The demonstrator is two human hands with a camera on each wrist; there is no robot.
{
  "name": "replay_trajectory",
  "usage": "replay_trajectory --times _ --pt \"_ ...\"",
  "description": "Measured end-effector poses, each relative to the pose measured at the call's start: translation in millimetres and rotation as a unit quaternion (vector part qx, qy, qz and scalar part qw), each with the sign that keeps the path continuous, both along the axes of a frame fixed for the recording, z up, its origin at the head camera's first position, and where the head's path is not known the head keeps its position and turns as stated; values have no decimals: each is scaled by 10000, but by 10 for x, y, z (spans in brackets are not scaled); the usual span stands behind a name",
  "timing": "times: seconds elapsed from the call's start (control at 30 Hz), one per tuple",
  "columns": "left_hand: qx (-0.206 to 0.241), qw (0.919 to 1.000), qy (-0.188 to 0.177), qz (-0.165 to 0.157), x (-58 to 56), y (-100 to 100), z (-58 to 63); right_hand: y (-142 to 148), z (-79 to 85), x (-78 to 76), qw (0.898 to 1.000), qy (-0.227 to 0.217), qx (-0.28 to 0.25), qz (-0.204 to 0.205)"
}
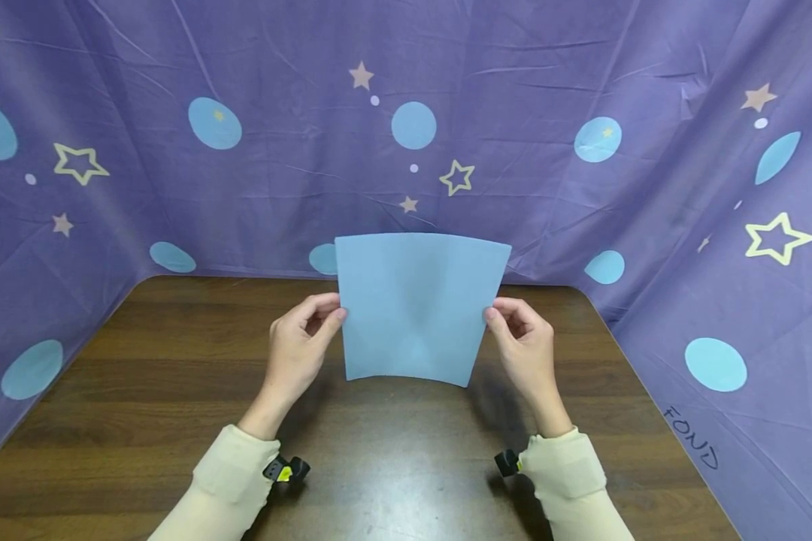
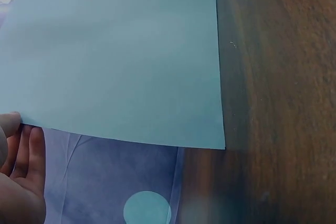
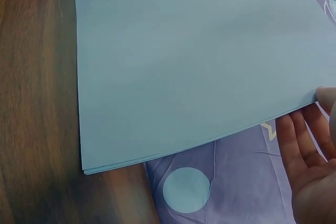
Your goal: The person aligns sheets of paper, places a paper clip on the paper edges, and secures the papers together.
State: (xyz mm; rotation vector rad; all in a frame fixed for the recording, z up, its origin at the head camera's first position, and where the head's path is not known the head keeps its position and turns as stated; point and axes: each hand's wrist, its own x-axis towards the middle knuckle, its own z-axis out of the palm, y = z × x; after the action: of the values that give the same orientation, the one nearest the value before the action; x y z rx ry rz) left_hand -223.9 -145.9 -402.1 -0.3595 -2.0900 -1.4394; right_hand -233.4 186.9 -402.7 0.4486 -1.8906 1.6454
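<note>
A plain light blue paper [image 1: 416,308] is held up above the table between both hands, bowed slightly across its width. My left hand [image 1: 296,347] pinches its left edge, thumb on the near face and fingers behind. On the opposite edge, my right hand [image 1: 529,352] has the same thumb-and-finger pinch. Along the paper's edge in the right wrist view, more than one thin layer [image 3: 142,159] shows. In the left wrist view the thumb [image 2: 10,123] lies at the paper's border.
Beneath the hands is a brown wood-grain table [image 1: 392,443]. A purple cloth [image 1: 298,150] with stars and blue dots surrounds its back and sides. Each cream sleeve has a small black camera, one at the left wrist [image 1: 287,469], one at the right [image 1: 507,462].
</note>
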Motion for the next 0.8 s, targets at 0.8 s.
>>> replay_trajectory --times 0.8 --pt "110 9999 -5 -103 18 3 27 40 -49 -37 9999 6 35 101"
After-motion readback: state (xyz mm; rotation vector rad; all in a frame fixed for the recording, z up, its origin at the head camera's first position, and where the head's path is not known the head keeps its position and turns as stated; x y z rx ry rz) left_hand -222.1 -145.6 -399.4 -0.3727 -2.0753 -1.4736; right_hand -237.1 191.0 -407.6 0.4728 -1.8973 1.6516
